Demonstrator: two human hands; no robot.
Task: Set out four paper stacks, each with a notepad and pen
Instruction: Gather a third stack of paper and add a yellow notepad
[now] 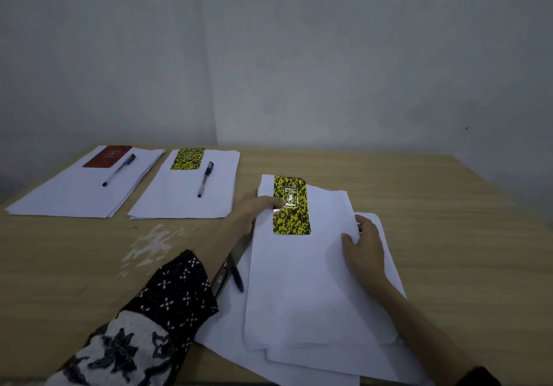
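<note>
Two finished sets lie at the back left: a paper stack (pixel 71 194) with a red notepad (pixel 107 156) and a pen (pixel 119 170), and a second paper stack (pixel 179 200) with a yellow-black notepad (pixel 188 159) and a pen (pixel 205 178). In front of me a third paper stack (pixel 302 280) carries a yellow-black notepad (pixel 291 205) and rests on more loose sheets (pixel 386 269). My left hand (pixel 257 209) grips the stack's left edge, thumb on the notepad. My right hand (pixel 363 245) holds its right edge. A black pen (pixel 236 273) lies under my left wrist.
The wooden table (pixel 449 221) ends at a grey wall behind. A patch of worn white marks (pixel 152 242) sits left of centre. Something red (pixel 220 279) peeks out beside the black pen, mostly hidden by my sleeve.
</note>
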